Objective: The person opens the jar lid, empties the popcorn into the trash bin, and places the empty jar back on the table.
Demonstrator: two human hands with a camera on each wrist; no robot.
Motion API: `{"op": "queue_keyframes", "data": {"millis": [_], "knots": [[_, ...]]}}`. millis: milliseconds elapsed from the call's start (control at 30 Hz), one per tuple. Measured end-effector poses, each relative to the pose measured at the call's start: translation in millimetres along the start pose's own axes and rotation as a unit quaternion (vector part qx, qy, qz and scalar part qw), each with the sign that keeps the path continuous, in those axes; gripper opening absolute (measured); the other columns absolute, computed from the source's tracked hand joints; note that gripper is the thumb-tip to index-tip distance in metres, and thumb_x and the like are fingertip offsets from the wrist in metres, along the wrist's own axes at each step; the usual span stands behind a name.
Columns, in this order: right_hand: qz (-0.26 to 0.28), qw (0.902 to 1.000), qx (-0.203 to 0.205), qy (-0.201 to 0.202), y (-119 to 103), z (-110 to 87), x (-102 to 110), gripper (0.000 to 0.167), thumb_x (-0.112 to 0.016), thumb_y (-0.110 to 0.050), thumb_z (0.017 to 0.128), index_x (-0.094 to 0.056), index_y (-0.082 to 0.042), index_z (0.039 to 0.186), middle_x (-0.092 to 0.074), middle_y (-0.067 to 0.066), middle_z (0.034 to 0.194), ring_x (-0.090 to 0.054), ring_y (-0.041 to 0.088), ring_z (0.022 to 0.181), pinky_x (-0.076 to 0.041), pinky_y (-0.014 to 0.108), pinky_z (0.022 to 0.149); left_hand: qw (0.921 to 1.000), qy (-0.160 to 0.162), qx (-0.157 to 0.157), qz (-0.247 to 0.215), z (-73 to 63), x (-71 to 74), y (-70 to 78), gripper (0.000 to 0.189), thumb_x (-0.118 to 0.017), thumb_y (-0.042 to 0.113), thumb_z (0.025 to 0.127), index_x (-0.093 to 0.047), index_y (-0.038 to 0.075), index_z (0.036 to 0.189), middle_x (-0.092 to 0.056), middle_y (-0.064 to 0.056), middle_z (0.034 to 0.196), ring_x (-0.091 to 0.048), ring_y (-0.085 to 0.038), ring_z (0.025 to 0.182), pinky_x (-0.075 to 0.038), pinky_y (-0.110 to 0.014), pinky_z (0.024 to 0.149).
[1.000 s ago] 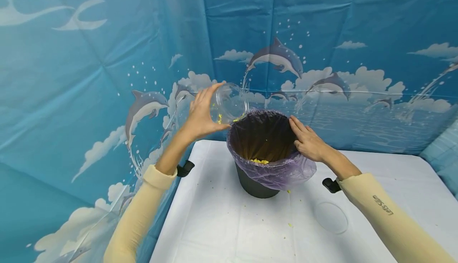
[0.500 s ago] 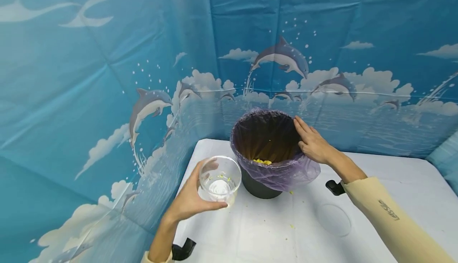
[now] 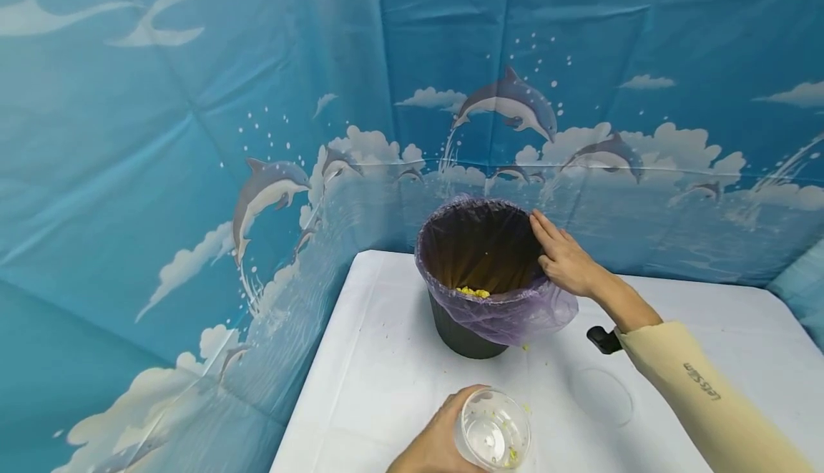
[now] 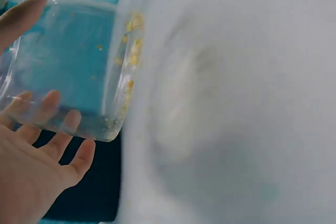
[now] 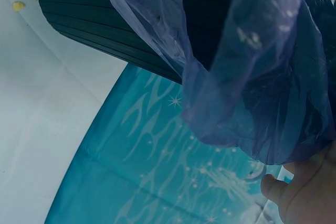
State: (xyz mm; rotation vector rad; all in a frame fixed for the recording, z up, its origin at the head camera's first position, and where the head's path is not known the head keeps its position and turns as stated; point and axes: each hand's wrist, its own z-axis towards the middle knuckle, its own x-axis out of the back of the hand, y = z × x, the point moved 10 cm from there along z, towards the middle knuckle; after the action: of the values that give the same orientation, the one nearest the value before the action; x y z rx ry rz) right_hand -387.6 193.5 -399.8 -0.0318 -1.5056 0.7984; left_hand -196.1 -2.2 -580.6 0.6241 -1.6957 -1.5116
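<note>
My left hand (image 3: 438,439) grips a clear round plastic tub (image 4: 68,72), thumb on one side and fingers on the other. Yellow crumbs cling inside near its bottom. In the head view its open mouth faces up, low in the middle. A dark waste bin (image 3: 460,333) stands upright, lined with a purple bin bag (image 3: 515,315) folded over its rim. Yellow bits (image 3: 473,292) lie inside it. My right hand (image 3: 569,262) rests at the bin's right rim with its fingers fairly straight; in the right wrist view the bag hides most of it.
A clear round lid (image 3: 601,396) lies flat on the white-covered table (image 3: 386,387), right of the bin. Small yellow crumbs (image 5: 19,6) are scattered near the bin's base. A blue dolphin-print curtain (image 3: 360,194) hangs close behind and to the left.
My left hand has brought the tub from tipped over the bin's left rim down toward me and rightward, turning it mouth up. My right hand stays at the bin's rim.
</note>
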Motion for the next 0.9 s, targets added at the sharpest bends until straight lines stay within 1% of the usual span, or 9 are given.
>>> {"op": "queue_keyframes", "data": {"millis": [67, 133, 200, 267, 400, 600, 667, 833, 900], "knots": [[0.003, 1.0, 0.002, 0.002, -2, -0.9, -1, 0.071, -0.038, -0.003, 0.099, -0.006, 0.01, 0.161, 0.001, 0.029, 0.171, -0.008, 0.053, 0.156, -0.006, 0.076, 0.12, 0.9997, -0.019, 0.009, -0.007, 2.3, -16.6, -11.5, 0.105, -0.094, 0.016, 0.073, -0.035, 0.036, 0.158, -0.048, 0.006, 0.153, -0.043, -0.014, 0.138, -0.043, -0.035, 0.109], [0.008, 1.0, 0.005, 0.001, -3, -0.9, -3, 0.071, -0.038, -0.002, 0.099, -0.006, 0.01, 0.161, 0.001, 0.03, 0.171, -0.007, 0.053, 0.156, -0.006, 0.076, 0.12, 0.999, -0.034, 0.014, -0.025, 4.3, -29.1, -20.3, 0.102, -0.091, 0.013, 0.076, -0.035, 0.035, 0.158, -0.047, 0.006, 0.154, -0.042, -0.012, 0.137, -0.043, -0.034, 0.108], [0.009, 1.0, 0.002, -0.002, -3, -0.8, -2, 0.071, -0.038, -0.002, 0.099, -0.005, 0.009, 0.162, 0.002, 0.029, 0.171, -0.006, 0.052, 0.157, -0.006, 0.075, 0.121, 0.9986, -0.043, 0.012, -0.029, 5.8, -37.0, -26.4, 0.102, -0.09, 0.011, 0.076, -0.034, 0.034, 0.158, -0.047, 0.006, 0.154, -0.04, -0.012, 0.137, -0.043, -0.033, 0.108], [0.005, 1.0, -0.002, -0.007, -2, -1.0, -1, 0.072, -0.038, -0.002, 0.1, -0.003, 0.009, 0.162, 0.004, 0.028, 0.171, -0.004, 0.051, 0.157, -0.006, 0.075, 0.121, 0.9983, -0.047, 0.014, -0.032, 6.2, -42.0, -31.8, 0.103, -0.09, 0.009, 0.077, -0.033, 0.034, 0.159, -0.046, 0.006, 0.154, -0.04, -0.011, 0.138, -0.043, -0.033, 0.108], [-0.001, 0.9998, -0.009, -0.015, 0, -1.7, 0, 0.071, -0.037, -0.003, 0.101, -0.002, 0.008, 0.162, 0.005, 0.028, 0.171, -0.004, 0.05, 0.158, -0.007, 0.075, 0.121, 0.9982, -0.047, 0.025, -0.029, 4.6, -45.3, -39.2, 0.104, -0.09, 0.011, 0.076, -0.031, 0.035, 0.159, -0.044, 0.004, 0.153, -0.041, -0.01, 0.137, -0.044, -0.033, 0.107], [0.006, 0.9998, -0.012, -0.016, -2, -0.7, 0, 0.072, -0.037, -0.003, 0.101, -0.001, 0.007, 0.162, 0.006, 0.027, 0.172, -0.003, 0.05, 0.158, -0.006, 0.074, 0.122, 0.9987, -0.042, 0.015, -0.026, 5.4, -46.7, -43.4, 0.104, -0.089, 0.011, 0.077, -0.03, 0.03, 0.161, -0.045, -0.003, 0.154, -0.04, -0.009, 0.135, -0.044, -0.033, 0.104], [0.008, 0.9998, -0.012, -0.014, -2, -0.3, 0, 0.072, -0.037, -0.003, 0.101, -0.002, 0.007, 0.162, 0.005, 0.027, 0.172, -0.003, 0.05, 0.158, -0.006, 0.074, 0.122, 0.9988, -0.039, 0.017, -0.024, 5.4, -46.8, -45.3, 0.104, -0.09, 0.011, 0.077, -0.031, 0.032, 0.16, -0.046, -0.003, 0.153, -0.041, -0.008, 0.134, -0.045, -0.033, 0.103], [0.017, 0.9998, -0.008, -0.008, 0, -1.0, 0, 0.073, -0.037, -0.001, 0.1, -0.001, 0.006, 0.163, 0.005, 0.027, 0.172, -0.002, 0.051, 0.158, -0.007, 0.075, 0.121, 0.9988, -0.032, 0.034, -0.017, 5.2, -47.1, -51.8, 0.106, -0.09, 0.012, 0.076, -0.03, 0.037, 0.16, -0.046, 0.0, 0.152, -0.043, -0.008, 0.135, -0.045, -0.035, 0.105], [0.023, 0.9997, -0.002, -0.004, 1, -3.5, 1, 0.072, -0.038, -0.004, 0.102, -0.001, 0.005, 0.163, 0.005, 0.027, 0.172, -0.002, 0.052, 0.157, -0.008, 0.076, 0.12, 0.9988, -0.033, 0.035, -0.01, 5.4, -47.9, -54.4, 0.108, -0.09, 0.012, 0.076, -0.027, 0.032, 0.162, -0.043, 0.0, 0.156, -0.041, -0.01, 0.141, -0.044, -0.037, 0.11]]}}
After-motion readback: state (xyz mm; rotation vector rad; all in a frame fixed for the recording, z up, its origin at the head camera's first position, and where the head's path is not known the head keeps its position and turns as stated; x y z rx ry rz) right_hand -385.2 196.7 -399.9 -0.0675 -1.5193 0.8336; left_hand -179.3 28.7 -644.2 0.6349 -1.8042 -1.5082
